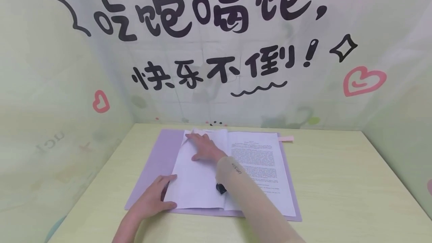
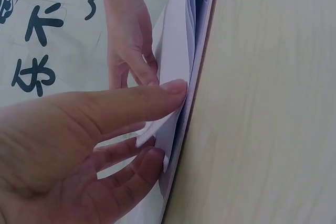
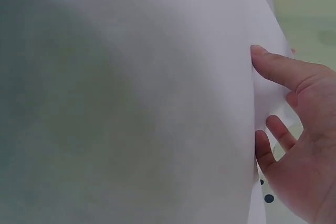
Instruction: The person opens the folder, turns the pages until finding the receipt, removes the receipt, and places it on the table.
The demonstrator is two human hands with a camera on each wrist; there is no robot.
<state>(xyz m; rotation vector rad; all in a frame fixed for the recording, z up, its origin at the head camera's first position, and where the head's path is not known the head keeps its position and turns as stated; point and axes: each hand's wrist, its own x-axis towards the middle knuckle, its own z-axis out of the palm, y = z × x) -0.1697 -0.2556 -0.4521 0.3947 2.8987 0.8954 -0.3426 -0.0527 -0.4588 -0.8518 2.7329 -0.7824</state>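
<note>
While a pale wall covering [image 1: 202, 108], printed with black Chinese lettering and pink hearts, closes in the back and both sides, your light wood-grain table [image 1: 344, 183] sits between its panels. On it, near the back wall, lies an open flat lilac folder [image 1: 153, 168], and inside that lies a stack of white paper sheets [image 1: 199, 183], a blank side uppermost on the left and a printed page [image 1: 260, 153] on the right. Your right arm, in a beige sleeve [image 1: 260, 205], crosses the printed page and hides part of it. Your right hand [image 1: 206, 147] rests at the sheets' upper-left corner, fingers reaching toward it; you cannot tell whether they pinch a sheet. Your left hand [image 1: 153, 200] holds the sheets' lower-left corner, thumb on the edge and fingers bent against it. A thin pink paper tab [image 1: 287, 138] juts from the folder's upper right, and a small black object [image 1: 221, 188] shows beside the sleeve.

The table reaches farther to the right of the folder than to the left, and its back edge runs just behind the folder's top. A strip of lilac shows left of the sheets, with narrower margins below and at right.
</note>
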